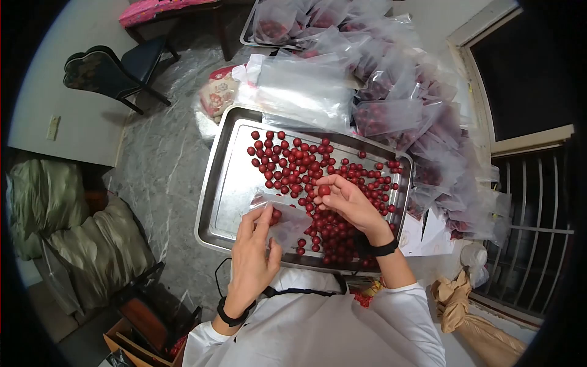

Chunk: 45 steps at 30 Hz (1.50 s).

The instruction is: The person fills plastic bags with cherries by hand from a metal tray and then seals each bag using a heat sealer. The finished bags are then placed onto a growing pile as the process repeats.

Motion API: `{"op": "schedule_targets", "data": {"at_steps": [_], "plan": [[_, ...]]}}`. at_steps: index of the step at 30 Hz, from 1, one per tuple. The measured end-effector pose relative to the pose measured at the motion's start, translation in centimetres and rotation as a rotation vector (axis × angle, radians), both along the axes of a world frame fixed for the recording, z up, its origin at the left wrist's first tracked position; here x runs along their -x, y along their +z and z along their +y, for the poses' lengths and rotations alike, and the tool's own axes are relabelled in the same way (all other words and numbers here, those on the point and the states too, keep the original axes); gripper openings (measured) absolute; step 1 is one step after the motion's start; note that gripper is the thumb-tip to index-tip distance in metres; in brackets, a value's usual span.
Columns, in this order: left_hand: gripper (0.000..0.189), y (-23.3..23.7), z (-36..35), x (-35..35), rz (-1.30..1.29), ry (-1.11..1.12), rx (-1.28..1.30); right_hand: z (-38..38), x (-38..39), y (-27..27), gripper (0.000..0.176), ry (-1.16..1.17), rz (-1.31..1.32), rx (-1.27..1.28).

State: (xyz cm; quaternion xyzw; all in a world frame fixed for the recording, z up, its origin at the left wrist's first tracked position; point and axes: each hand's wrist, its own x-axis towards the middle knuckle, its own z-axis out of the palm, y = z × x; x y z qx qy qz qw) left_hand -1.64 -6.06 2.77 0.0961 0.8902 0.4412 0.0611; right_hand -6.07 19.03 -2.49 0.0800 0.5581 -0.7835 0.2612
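Observation:
A metal tray (211, 177) lies in front of me, with many small, round, dark red fruits (298, 165) spread over its middle and right side. Over the tray's near left part, my left hand (252, 257) grips a clear plastic bag (292, 227). A red fruit (276, 214) shows at the bag, close to the left fingertips. My right hand (356, 208) is above the pile, its thumb and fingers closed on one red fruit (324, 190). The two hands are a short distance apart.
Flat clear bags (306, 88) lie stacked behind the tray. Many filled bags (422, 131) crowd the back and right, some in another tray (247, 30). A chair (116, 73) stands at the far left; green sacks (101, 251) lean nearer. A barred window (532, 226) is at right.

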Motion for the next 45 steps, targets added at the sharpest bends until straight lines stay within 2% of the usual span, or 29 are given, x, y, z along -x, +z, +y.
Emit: {"op": "schedule_targets", "data": {"at_steps": [1,3,5,7,9,11,12,14,18,21,25,27,28,30,31,33,36,41,43,45], "plan": [[0.064,0.1,0.0,0.0,-0.027,-0.010,-0.019,-0.3,-0.2,1.3,0.034,0.003,-0.001,0.005],[0.063,0.1,0.1,0.0,-0.016,-0.009,-0.008,-0.8,-0.5,3.9,0.035,0.120,-0.080,0.220],[0.063,-0.2,0.3,-0.1,-0.004,-0.016,-0.003,-1.9,-0.8,5.4,0.036,0.176,-0.058,0.199],[0.067,-0.8,0.3,-0.1,0.103,-0.009,0.025,-3.4,-0.9,6.0,0.036,0.383,0.145,-0.149],[0.067,-0.9,0.4,-0.2,0.100,-0.008,0.022,-5.2,-1.2,7.3,0.031,0.398,0.636,-0.590],[0.067,-0.7,0.5,-0.3,0.096,-0.009,0.018,-6.3,-2.1,4.7,0.034,0.441,0.915,-0.872],[0.066,-0.4,0.5,-0.3,0.040,-0.010,0.012,-7.2,-2.1,4.4,0.034,0.435,0.913,-0.877],[0.066,-0.3,0.6,-0.3,0.010,-0.011,0.018,-9.4,-1.7,3.8,0.035,0.561,0.891,-1.157],[0.067,-0.4,0.5,-0.1,0.045,-0.013,0.018,-11.1,-1.1,1.2,0.025,0.620,0.837,-1.164],[0.066,-0.6,0.2,0.0,0.042,-0.005,0.027,-11.7,-0.9,1.0,0.018,0.765,0.929,-1.325],[0.066,-0.4,0.1,0.2,0.026,-0.001,0.007,-11.4,-1.2,0.5,0.015,0.714,1.017,-1.325],[0.066,-0.1,0.1,0.2,0.004,-0.006,0.022,-10.5,-1.3,1.4,0.019,0.485,0.865,-1.023],[0.066,-0.1,-0.1,0.2,0.001,-0.003,0.024,-9.9,-1.1,2.3,0.019,0.488,0.865,-1.018],[0.066,-0.2,-0.3,0.2,-0.016,0.017,-0.002,-7.8,-0.3,4.2,0.017,0.392,0.832,-0.803],[0.066,-0.2,-0.3,0.3,-0.019,0.021,-0.002,-6.5,0.0,4.6,0.014,0.197,0.936,-0.720],[0.067,-0.4,-0.5,0.4,0.024,0.033,0.033,-4.8,1.1,3.9,0.015,0.063,0.772,-0.769],[0.067,-0.6,-0.6,0.4,0.048,0.035,0.036,-2.1,3.5,-0.7,0.012,0.001,0.762,-0.941],[0.066,-0.3,-0.8,0.5,0.030,0.038,0.039,-1.2,5.5,-9.6,0.018,0.155,0.806,-1.096],[0.066,-0.3,-0.8,0.4,0.016,0.046,0.033,-1.8,6.2,-10.3,0.020,0.197,0.860,-1.112],[0.066,-0.3,-0.9,0.5,0.010,0.051,0.030,-2.4,6.6,-10.8,0.019,0.308,0.973,-1.259]]}}
